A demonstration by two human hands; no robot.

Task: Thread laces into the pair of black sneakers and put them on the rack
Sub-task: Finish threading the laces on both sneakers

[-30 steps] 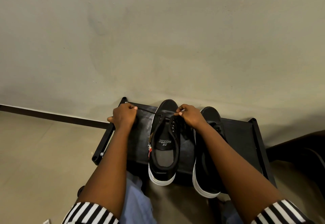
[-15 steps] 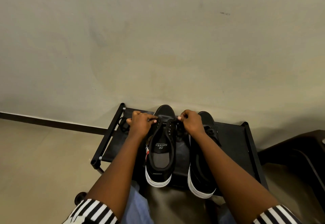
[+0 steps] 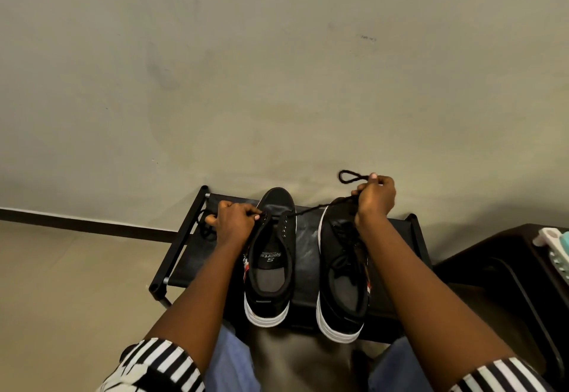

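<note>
Black sneakers (image 3: 271,268) w/ white soles are seen on black rack (image 3: 178,256); lace (image 3: 320,206) black; sleeves (image 3: 160,364) black-white striped; wall (image 3: 277,68) beige.

black-and-white striped sleeves (image 3: 160,364) pushed up; blue trousers (image 3: 231,361).

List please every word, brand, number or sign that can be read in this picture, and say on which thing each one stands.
"Sports" with a large "S": printed on the insole of the left sneaker, upside down from the camera.
A smaller line of letters beside "Sports" on that insole: too small to read.
Red and white tag at the left sneaker's side: any print is too blurred to read.
Right sneaker: no readable text shows.
</note>
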